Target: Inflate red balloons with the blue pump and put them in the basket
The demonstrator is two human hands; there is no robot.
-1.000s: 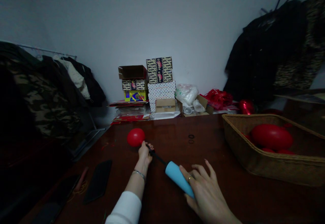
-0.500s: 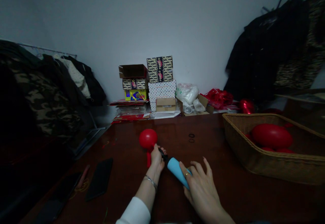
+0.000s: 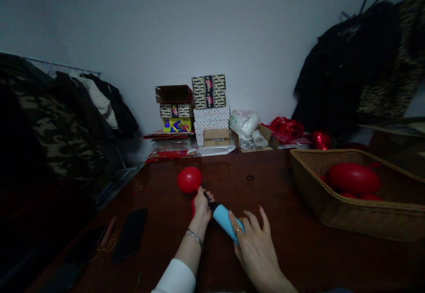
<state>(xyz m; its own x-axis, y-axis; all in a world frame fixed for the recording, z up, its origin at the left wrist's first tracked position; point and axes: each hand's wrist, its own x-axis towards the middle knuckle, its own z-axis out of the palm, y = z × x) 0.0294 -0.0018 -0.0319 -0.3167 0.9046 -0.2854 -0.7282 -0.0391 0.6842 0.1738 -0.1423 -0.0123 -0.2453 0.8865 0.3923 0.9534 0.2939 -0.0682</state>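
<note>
Holding the red balloon (image 3: 189, 179) at its neck against the dark end of the blue pump (image 3: 225, 220): left hand (image 3: 202, 204), fingers curled tight. Right hand (image 3: 257, 248) grips the barrel, outer fingers splayed. Balloon just beyond left hand, over brown table (image 3: 272, 195).

On the bench (image 3: 282, 222), left of the pump (image 3: 226, 222): phone (image 3: 129, 235). Behind the pump and left: balloon (image 3: 189, 179). Behind and right of the pump: rings (image 3: 250, 178). Well right of the pump: basket (image 3: 358, 220), balloons (image 3: 353, 178) inside. Far behind the pump: boxes (image 3: 211, 125).
</note>
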